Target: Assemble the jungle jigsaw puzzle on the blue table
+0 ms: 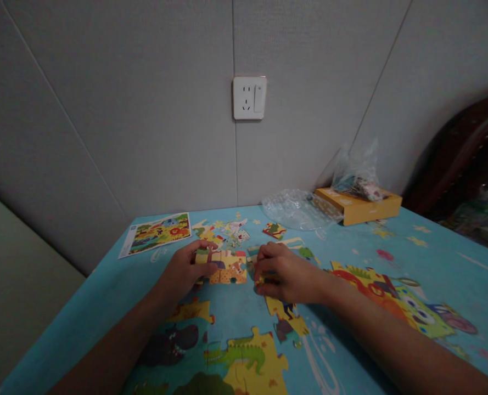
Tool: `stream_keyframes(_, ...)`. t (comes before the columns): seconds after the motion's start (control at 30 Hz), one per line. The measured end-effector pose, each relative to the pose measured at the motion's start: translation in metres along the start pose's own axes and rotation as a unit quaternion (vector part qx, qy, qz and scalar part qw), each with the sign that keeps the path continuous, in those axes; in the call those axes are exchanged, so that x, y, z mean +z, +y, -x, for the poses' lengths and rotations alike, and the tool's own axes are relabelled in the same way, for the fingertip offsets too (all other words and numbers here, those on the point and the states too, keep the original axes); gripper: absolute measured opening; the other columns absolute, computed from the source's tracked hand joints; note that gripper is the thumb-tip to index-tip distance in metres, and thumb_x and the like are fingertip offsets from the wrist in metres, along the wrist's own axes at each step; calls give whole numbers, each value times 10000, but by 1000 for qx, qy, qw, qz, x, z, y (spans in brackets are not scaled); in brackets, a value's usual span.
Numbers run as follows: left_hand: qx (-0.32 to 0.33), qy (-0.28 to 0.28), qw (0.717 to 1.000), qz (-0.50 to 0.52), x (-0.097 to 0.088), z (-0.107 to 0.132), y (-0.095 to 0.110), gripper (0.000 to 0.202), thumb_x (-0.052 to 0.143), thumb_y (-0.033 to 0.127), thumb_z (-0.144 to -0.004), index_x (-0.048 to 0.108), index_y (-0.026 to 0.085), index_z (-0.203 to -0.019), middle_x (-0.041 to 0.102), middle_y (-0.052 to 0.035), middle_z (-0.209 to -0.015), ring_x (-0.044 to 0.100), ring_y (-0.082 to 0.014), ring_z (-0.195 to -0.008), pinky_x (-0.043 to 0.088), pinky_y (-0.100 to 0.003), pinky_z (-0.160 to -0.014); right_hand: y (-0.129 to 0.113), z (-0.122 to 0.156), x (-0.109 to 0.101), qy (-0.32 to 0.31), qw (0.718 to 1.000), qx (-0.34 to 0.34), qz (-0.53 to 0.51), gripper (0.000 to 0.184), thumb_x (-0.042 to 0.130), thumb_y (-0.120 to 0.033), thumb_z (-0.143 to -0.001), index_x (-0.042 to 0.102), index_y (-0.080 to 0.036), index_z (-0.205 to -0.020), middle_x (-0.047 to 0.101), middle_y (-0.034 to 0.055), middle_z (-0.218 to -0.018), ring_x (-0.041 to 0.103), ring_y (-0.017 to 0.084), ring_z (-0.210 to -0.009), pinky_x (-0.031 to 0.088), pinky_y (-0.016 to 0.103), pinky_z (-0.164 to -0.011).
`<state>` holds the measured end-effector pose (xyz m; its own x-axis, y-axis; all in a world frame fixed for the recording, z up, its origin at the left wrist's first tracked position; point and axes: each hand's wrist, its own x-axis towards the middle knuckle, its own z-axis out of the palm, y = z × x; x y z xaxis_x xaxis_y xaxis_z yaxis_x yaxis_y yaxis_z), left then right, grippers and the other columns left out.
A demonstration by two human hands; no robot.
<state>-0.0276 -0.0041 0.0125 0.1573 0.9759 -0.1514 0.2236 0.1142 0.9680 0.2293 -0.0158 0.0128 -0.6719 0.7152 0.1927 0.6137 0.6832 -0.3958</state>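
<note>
My left hand [192, 264] grips the left end of a joined strip of puzzle pieces [231, 267] that shows a spotted animal, its thumb on top. Just right of that strip, my right hand [280, 271] has curled fingers closed on a puzzle piece [252, 258], which they mostly cover. A small gap separates this piece from the strip. Nearest me lies a joined puzzle section with a green crocodile [247, 354] and a dark hippo [172, 343]. Below my right hand rest yellow puzzle pieces [287, 314].
A printed picture sheet [159, 236] lies at the back left. Loose pieces [274, 229] lie beyond my hands, with orange lion pieces [367, 291] to the right. Clear plastic [299, 208] and a yellow box [367, 211] bearing a plastic bag [357, 173] stand by the wall.
</note>
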Motion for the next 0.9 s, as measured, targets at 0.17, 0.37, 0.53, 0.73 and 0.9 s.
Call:
stream_keyframes(0.17, 7, -9, 1000, -4, 2, 0, -1, 530, 748, 326, -603, 599, 169, -1086, 509, 78, -594, 417, -72, -404, 327, -190, -373, -4, -4, 4, -7, 1000, 5, 1, 26, 660, -185, -826, 683, -181, -813, 644, 27, -840, 586, 164, -830, 421, 303, -789)
stream_keyframes(0.37, 1, -2, 1000, -26, 5, 3, 0, 509, 726, 353, -662, 593, 188, -1125, 480, 93, -532, 395, -77, -372, 313, -186, -358, -1, -4, 3, 40, 999, 36, -2, 83, 640, -261, -855, 668, -182, -860, 650, 49, -835, 588, 193, -811, 445, 345, -784)
stream_keyframes(0.53, -9, -2, 1000, -22, 11, 5, -2, 550, 731, 383, -645, 572, 182, -1132, 469, 106, -478, 355, -73, -347, 307, -182, -353, -3, 0, 0, 121, 992, -9, -43, 645, 763, -393, -739, 533, -174, -1300, 579, 141, -1264, 524, 280, -1148, 407, 450, -989)
stream_keyframes(0.73, 5, -22, 999, -37, 18, 5, -10, 536, 738, 391, -636, 576, 184, -1103, 487, 95, -540, 394, -83, -409, 336, -188, -382, -9, -8, 8, 55, 996, -58, -26, 450, 680, -358, -844, 612, -172, -1248, 655, 102, -1168, 536, 259, -1095, 401, 447, -975)
stream_keyframes(0.9, -10, -23, 998, -51, 19, 5, -9, 528, 730, 377, -626, 555, 184, -1085, 570, 61, -600, 500, -119, -479, 395, -205, -417, -9, -11, 8, 50, 997, -48, -20, 481, 722, -421, -804, 653, -186, -1217, 696, 80, -1096, 533, 270, -1063, 393, 449, -970)
